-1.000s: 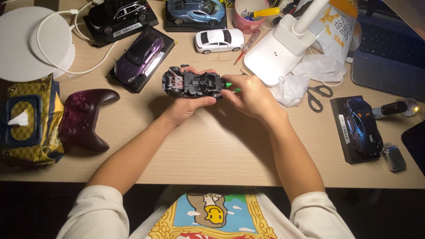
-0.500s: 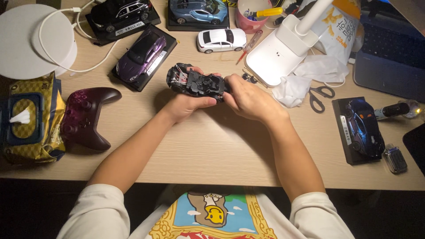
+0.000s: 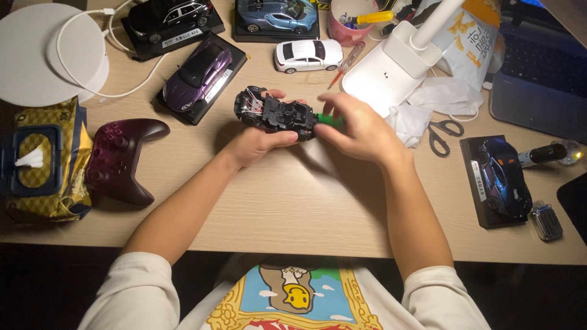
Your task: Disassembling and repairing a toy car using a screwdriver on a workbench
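Black model car (image 3: 276, 113) upside down, held above the table (image 3: 293, 214) toward its far edge, left hand (image 3: 260, 142) grip closed under it, right hand (image 3: 361, 128) pinching a green tool (image 3: 330, 119) at its end — purple model car (image 3: 199, 76) beyond, dark game controller (image 3: 119, 159) near the left edge.

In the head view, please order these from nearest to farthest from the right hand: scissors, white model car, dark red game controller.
From the right hand:
1. White model car, just above and left of it.
2. Scissors, to its right; nearly as close.
3. Dark red game controller, far to the left.
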